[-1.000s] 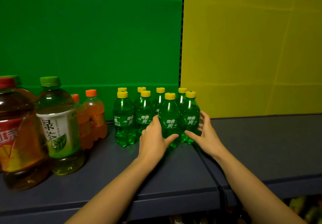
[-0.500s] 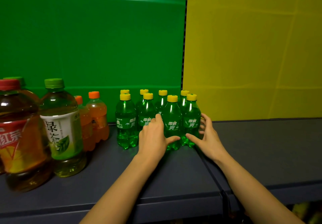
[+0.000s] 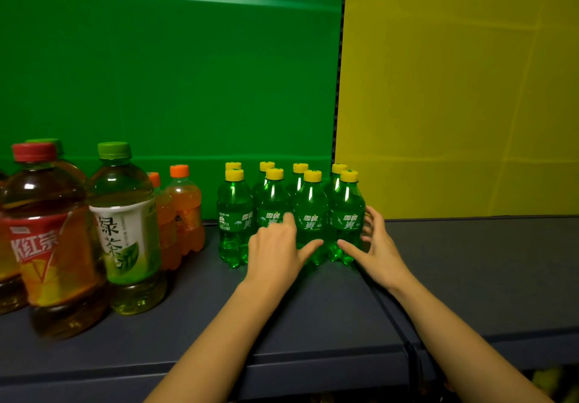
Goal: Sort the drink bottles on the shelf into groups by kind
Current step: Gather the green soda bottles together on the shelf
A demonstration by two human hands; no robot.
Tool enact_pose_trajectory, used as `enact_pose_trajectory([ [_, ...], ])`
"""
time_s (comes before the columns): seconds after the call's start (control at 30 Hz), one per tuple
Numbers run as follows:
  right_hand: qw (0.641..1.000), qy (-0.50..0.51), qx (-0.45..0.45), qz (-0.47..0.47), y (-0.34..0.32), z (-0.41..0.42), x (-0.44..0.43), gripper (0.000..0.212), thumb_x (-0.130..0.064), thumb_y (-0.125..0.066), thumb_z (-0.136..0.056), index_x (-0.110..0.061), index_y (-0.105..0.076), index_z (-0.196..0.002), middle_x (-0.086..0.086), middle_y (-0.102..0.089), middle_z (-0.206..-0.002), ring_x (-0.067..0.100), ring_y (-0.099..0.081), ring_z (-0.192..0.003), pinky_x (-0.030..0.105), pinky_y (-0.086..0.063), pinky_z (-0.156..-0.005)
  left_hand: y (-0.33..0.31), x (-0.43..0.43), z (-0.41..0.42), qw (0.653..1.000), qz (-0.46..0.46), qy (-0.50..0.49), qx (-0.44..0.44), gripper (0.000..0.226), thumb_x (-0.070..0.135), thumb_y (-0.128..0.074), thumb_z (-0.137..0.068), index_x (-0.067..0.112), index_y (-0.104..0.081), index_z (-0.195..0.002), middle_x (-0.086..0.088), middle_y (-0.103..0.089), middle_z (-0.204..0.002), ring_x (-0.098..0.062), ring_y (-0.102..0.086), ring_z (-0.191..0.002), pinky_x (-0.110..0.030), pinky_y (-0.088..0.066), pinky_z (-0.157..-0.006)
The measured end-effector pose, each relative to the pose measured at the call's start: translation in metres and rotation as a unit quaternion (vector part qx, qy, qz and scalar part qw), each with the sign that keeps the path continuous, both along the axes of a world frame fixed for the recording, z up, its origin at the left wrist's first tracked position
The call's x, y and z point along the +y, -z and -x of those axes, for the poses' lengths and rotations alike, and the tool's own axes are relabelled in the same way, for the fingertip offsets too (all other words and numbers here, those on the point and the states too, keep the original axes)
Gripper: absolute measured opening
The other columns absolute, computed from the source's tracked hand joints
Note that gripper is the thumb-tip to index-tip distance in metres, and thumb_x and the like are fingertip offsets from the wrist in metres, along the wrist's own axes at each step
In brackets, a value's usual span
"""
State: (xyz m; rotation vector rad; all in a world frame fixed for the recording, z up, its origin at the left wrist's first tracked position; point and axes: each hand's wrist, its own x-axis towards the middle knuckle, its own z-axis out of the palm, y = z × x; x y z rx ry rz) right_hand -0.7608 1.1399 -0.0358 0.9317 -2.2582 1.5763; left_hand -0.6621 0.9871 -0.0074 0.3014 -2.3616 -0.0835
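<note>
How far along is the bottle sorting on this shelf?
Done: eight small green bottles stand in one block, two orange bottles together beside it. In hand: the left hand and right hand press against that block. Remaining: the big tea bottles, red-capped and green-capped, look mixed.

Small green bottles (image 3: 235,214) with yellow caps, orange bottles (image 3: 185,211) with orange caps; green panel (image 3: 172,73), yellow panel (image 3: 454,89), grey-blue shelf (image 3: 313,324)

A green panel (image 3: 163,73) stands at the far left, a yellow panel (image 3: 463,89) at the far right, a dark seam (image 3: 340,89) between them. A dark grey shelf (image 3: 313,324) runs across the near side.
</note>
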Motion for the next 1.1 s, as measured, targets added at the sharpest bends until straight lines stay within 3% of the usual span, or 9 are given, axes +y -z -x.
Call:
enact_pose_trajectory([
  [0.1,0.999,-0.009,-0.041,0.016,-0.001,-0.001,0.0,0.091,-0.024,-0.072,-0.076,-0.02,-0.012,-0.144,-0.002,-0.03,-0.144,0.013,-0.031,-0.131,0.025,-0.028,-0.105,-0.003,-0.022,-0.014,0.983,0.005,0.042,0.18,0.052,0.053,-0.057,-0.08,0.008,-0.044,-0.103,-0.011,-0.056,-0.088,-0.028,-0.054,-0.082,-0.031,-0.038,-0.068],
  [0.2,0.996,-0.009,-0.078,0.033,-0.006,0.0,-0.003,0.1,-0.028,-0.076,-0.072,-0.019,-0.009,-0.146,0.0,-0.022,-0.152,0.016,-0.024,-0.138,0.026,-0.024,-0.106,-0.003,-0.045,-0.02,0.957,-0.063,0.054,0.279,0.064,0.047,-0.059,-0.074,0.003,-0.04,-0.115,-0.016,-0.05,-0.106,-0.022,-0.042,-0.096,-0.028,-0.033,-0.083],
  [0.33,0.991,-0.024,-0.124,0.039,-0.014,0.008,-0.008,0.115,-0.03,-0.081,-0.064,-0.02,-0.003,-0.148,0.001,-0.022,-0.154,0.016,-0.024,-0.139,0.031,-0.023,-0.11,-0.005,-0.063,-0.02,0.93,-0.295,0.101,0.195,0.102,0.039,-0.08,-0.065,0.0,-0.02,-0.138,-0.019,-0.03,-0.14,-0.029,-0.03,-0.131,-0.032,-0.024,-0.109],
  [0.47,0.987,-0.033,-0.143,0.058,-0.015,0.012,-0.015,0.116,-0.027,-0.085,-0.057,-0.024,-0.011,-0.146,0.0,-0.032,-0.147,0.018,-0.033,-0.134,0.032,-0.03,-0.108,-0.001,-0.081,-0.011,0.848,-0.5,0.161,0.075,0.12,0.038,-0.086,-0.053,0.016,-0.012,-0.145,-0.009,-0.025,-0.151,-0.025,-0.028,-0.137,-0.04,-0.025,-0.114],
  [0.63,0.988,-0.029,-0.136,0.07,-0.01,0.012,-0.019,0.115,-0.028,-0.086,-0.052,-0.023,-0.017,-0.144,-0.002,-0.04,-0.141,0.016,-0.039,-0.129,0.031,-0.032,-0.106,-0.001,-0.091,-0.001,0.824,-0.538,0.167,0.061,0.126,0.032,-0.087,-0.048,0.019,-0.01,-0.147,-0.008,-0.024,-0.152,-0.026,-0.028,-0.138,-0.042,-0.024,-0.113],
  [0.73,0.988,-0.025,-0.137,0.064,-0.01,0.012,-0.02,0.123,-0.04,-0.085,-0.043,-0.027,-0.017,-0.144,-0.002,-0.038,-0.143,0.017,-0.038,-0.131,0.038,-0.031,-0.111,0.0,-0.099,0.003,0.818,-0.544,0.187,0.028,0.143,0.049,-0.091,-0.028,0.029,-0.013,-0.146,-0.006,-0.031,-0.15,-0.026,-0.034,-0.135,-0.047,-0.029,-0.112],
  [0.83,0.988,-0.028,-0.133,0.07,-0.01,0.014,-0.021,0.11,-0.025,-0.086,-0.056,-0.023,-0.019,-0.144,-0.003,-0.041,-0.139,0.015,-0.04,-0.128,0.03,-0.033,-0.104,0.006,-0.105,0.008,0.817,-0.544,0.19,0.014,0.147,0.057,-0.089,-0.018,0.03,-0.018,-0.144,-0.004,-0.039,-0.145,-0.024,-0.041,-0.13,-0.047,-0.034,-0.11],
  [0.97,0.989,-0.027,-0.131,0.07,-0.009,0.014,-0.023,0.104,-0.021,-0.084,-0.061,-0.022,-0.02,-0.143,-0.008,-0.041,-0.132,0.012,-0.039,-0.125,0.026,-0.032,-0.1,0.003,-0.105,0.006,0.813,-0.543,0.209,0.023,0.135,0.04,-0.092,-0.033,0.021,-0.018,-0.145,-0.003,-0.042,-0.14,-0.02,-0.043,-0.125,-0.037,-0.033,-0.108],
  [1.1,0.989,-0.022,-0.131,0.066,-0.009,0.015,-0.025,0.104,-0.025,-0.084,-0.06,-0.023,-0.02,-0.142,-0.003,-0.041,-0.139,0.016,-0.04,-0.128,0.031,-0.033,-0.104,0.003,-0.104,0.006,0.819,-0.53,0.216,0.037,0.105,0.012,-0.083,-0.062,0.015,-0.018,-0.144,0.005,-0.041,-0.125,-0.009,-0.038,-0.112,-0.023,-0.029,-0.094],
])
